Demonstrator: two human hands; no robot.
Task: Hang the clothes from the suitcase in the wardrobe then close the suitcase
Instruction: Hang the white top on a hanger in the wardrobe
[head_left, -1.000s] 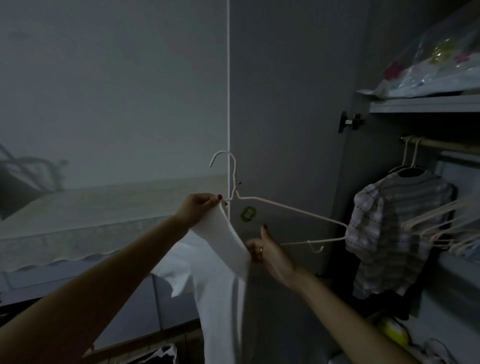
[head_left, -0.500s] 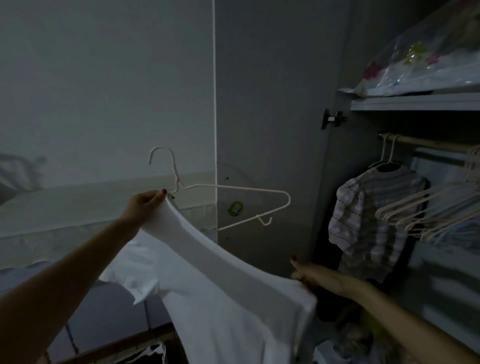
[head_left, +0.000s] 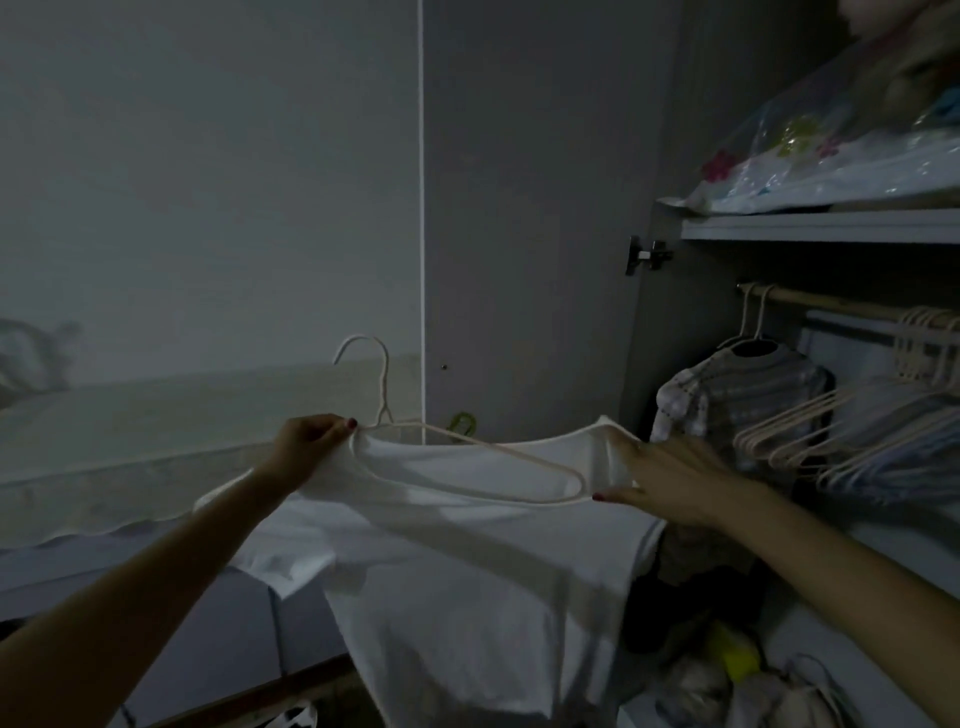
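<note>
She is threading the wire hanger (head_left: 467, 462) into the white T-shirt (head_left: 467, 561): left hand (head_left: 306, 447) pinches both, right hand (head_left: 670, 483) stretches the neckline; the rail (head_left: 831, 306) at two o'clock likely comes next.

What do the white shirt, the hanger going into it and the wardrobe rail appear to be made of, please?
White shirt: soft knit, likely cotton jersey; it drapes, folds and stretches matte between the left hand and right hand.
Hanger: thin bent wire with a pale, possibly plastic, coating; slim rounded hook and loop.
Wardrobe rail: apparently wood, a tan matte round bar; dim light leaves this uncertain.
</note>
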